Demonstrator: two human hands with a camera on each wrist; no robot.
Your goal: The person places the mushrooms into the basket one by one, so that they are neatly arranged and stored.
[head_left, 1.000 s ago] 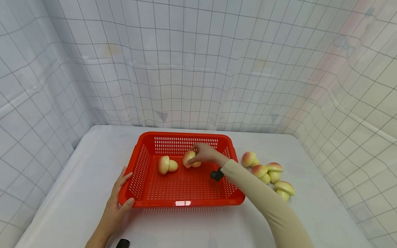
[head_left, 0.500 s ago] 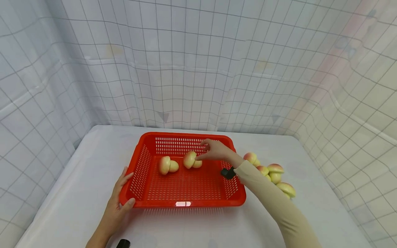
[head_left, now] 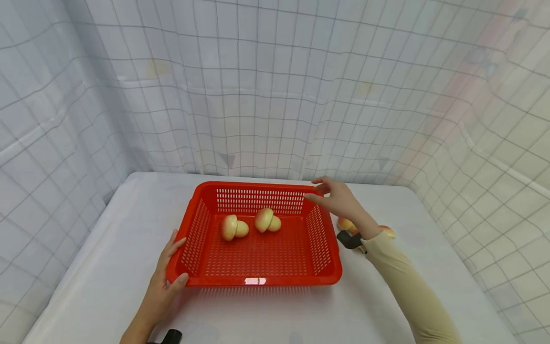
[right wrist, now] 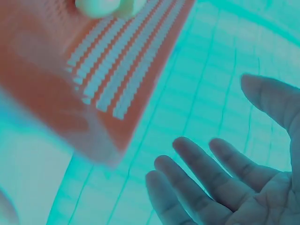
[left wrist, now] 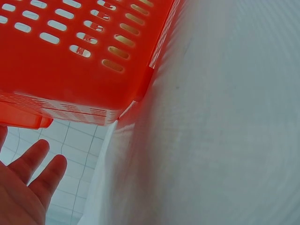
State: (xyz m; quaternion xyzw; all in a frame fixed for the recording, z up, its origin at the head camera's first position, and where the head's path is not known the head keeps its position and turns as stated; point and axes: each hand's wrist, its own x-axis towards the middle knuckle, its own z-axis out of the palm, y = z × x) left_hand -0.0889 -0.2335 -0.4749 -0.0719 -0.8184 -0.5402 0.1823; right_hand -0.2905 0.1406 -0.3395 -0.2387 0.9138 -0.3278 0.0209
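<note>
Left hand: the left hand (head_left: 165,282) rests on the near-left corner of the red basket (head_left: 258,282), thumb on the rim and fingers straight along the side wall — a steadying touch, it seems, so the basket stays put on the table (head_left: 103,267). The grip is loose, not clenched.

Right hand: the right hand (head_left: 337,198) hangs above the basket's far-right corner, at about 1 o'clock from its middle, fingers spread and holding nothing; the right wrist view shows an open palm too.

In the basket: two peach halves lie apart on the floor, the left pair (head_left: 233,228) at about 11 o'clock, the right pair (head_left: 267,221) just past 12.

Outside: more peach pieces (head_left: 345,223) sit on the table at 3 o'clock of the basket, mostly hidden behind the wrist — I cannot count them.

Backdrop: gridded white sheeting (head_left: 275,95) all round.
</note>
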